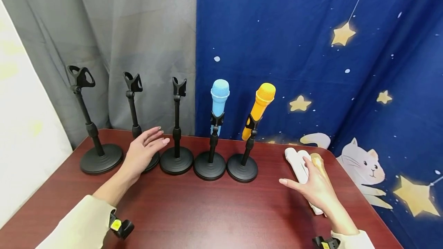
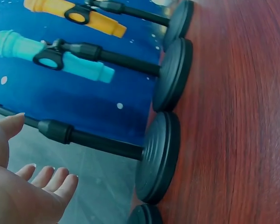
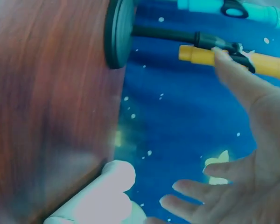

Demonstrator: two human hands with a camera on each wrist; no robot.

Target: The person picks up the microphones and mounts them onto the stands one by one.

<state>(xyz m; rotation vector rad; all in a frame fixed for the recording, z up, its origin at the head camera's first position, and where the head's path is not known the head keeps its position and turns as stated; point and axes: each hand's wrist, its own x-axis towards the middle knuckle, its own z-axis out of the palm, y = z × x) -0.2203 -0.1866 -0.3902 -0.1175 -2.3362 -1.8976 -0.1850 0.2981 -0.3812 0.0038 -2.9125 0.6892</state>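
Observation:
My left hand (image 1: 142, 152) hovers with loosely extended fingers in front of the second black microphone stand (image 1: 133, 105) from the left, partly hiding it, and holds nothing. The neighbouring stand (image 2: 107, 143) has a vacant clip and stands near those fingertips. Over at the right, my right hand (image 1: 316, 187) is spread above two white microphones (image 1: 294, 161) and a gold microphone (image 1: 317, 159) lying side by side on the table, partly covering them. Whether it touches them cannot be told. A blue microphone (image 1: 219, 101) and a yellow microphone (image 1: 260, 105) sit tilted in stand clips.
The stands form a row along the back of the reddish-brown table (image 1: 221, 214). At the far left is another stand (image 1: 100, 157) with a vacant clip. Behind the table hang a grey curtain (image 1: 149, 22) and a blue starry curtain (image 1: 287, 22).

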